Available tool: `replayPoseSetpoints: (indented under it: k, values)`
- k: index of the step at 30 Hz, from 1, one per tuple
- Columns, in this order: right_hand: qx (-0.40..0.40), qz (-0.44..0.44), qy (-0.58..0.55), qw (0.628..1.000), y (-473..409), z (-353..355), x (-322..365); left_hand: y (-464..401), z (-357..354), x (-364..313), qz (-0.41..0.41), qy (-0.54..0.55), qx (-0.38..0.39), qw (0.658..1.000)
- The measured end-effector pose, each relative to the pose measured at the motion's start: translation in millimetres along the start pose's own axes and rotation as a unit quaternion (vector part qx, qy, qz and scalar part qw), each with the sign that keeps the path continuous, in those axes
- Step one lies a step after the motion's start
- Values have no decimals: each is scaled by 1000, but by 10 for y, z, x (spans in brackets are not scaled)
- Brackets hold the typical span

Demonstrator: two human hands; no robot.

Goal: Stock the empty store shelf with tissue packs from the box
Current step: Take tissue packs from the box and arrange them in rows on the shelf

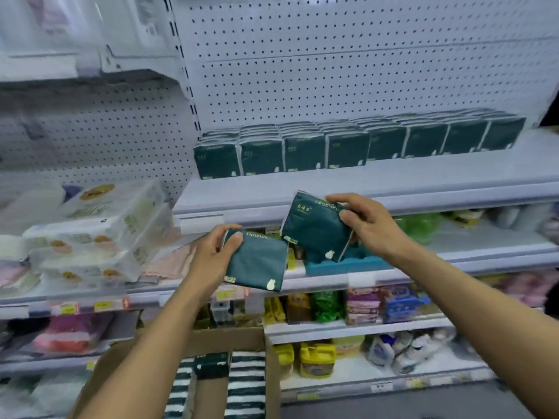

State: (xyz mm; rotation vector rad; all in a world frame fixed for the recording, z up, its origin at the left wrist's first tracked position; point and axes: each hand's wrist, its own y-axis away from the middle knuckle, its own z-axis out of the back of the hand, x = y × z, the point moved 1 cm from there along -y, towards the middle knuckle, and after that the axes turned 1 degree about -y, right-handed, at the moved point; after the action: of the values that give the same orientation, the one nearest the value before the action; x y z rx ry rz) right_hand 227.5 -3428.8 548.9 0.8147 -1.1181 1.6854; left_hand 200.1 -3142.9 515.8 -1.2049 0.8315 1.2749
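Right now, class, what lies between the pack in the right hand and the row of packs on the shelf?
Only bare shelf separates that pack from the row, in the head view.

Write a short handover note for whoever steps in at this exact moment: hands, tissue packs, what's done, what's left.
Left hand: grip on one dark green tissue pack, held below the shelf edge.
Right hand: grip on a second pack, tilted, just in front of the shelf lip.
Done: a row of packs stands along the back of the shelf, against the pegboard.
Left: the front strip of that shelf is bare. Place both held packs there, then fetch more from the cardboard box below, where packs remain visible.
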Motion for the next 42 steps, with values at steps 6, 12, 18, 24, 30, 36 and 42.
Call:
replayPoseSetpoints:
  k: [6,12,18,24,30,36,42]
  values:
    - [-40,61,59,996,-260,1568,-66,-301,-1276,-668,-14,55,-26,998]
    - [-67,77,126,987,-741,2803,-472,-552,-2310,-1164,-35,82,-67,994]
    - [-54,72,206,974,-1114,3006,-954,-741,-2621,-1302,-23,61,-88,994]
    - [14,104,339,935,-1275,2750,-1254,-991,-2679,-1208,-6,52,-106,993]
    - [-40,175,401,898,-1604,2561,-1372,-1306,-2761,-1129,-1,65,-100,993]
    - [-19,189,407,894,-1996,2425,-1450,-1578,-2748,-1059,8,83,-99,992]
    - [-24,259,422,868,-2303,2335,-1580,-1759,-2728,-988,9,86,-94,992]
